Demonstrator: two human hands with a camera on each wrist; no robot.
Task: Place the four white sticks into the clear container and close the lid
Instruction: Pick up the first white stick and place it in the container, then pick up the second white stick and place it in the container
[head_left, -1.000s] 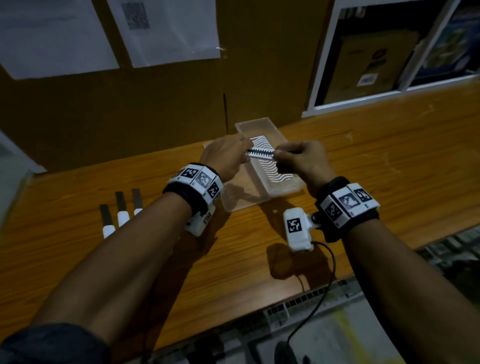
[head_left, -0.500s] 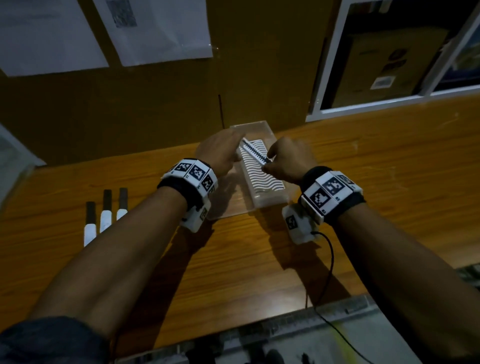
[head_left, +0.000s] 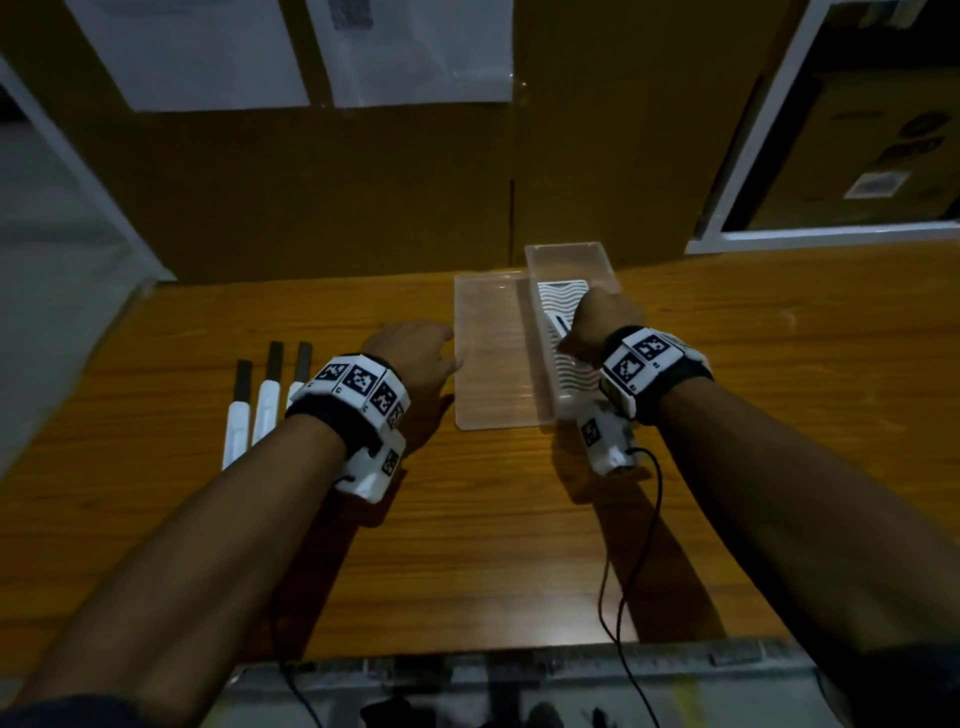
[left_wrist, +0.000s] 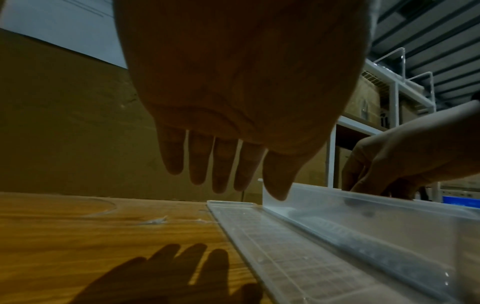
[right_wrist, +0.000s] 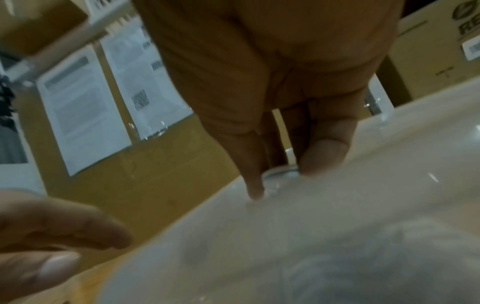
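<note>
A wooden table (head_left: 467, 545) with an orange-brown grain carries everything here. Toward its back edge sits the clear container (head_left: 608, 270), and its lid (head_left: 488, 364) lies flat on the wood, touching the container's left side. Well apart to the left, three white sticks (head_left: 267, 410) with dark ends lie side by side, roughly parallel; the rightmost is partly hidden behind a wrist, so its full length is hard to judge.
</note>
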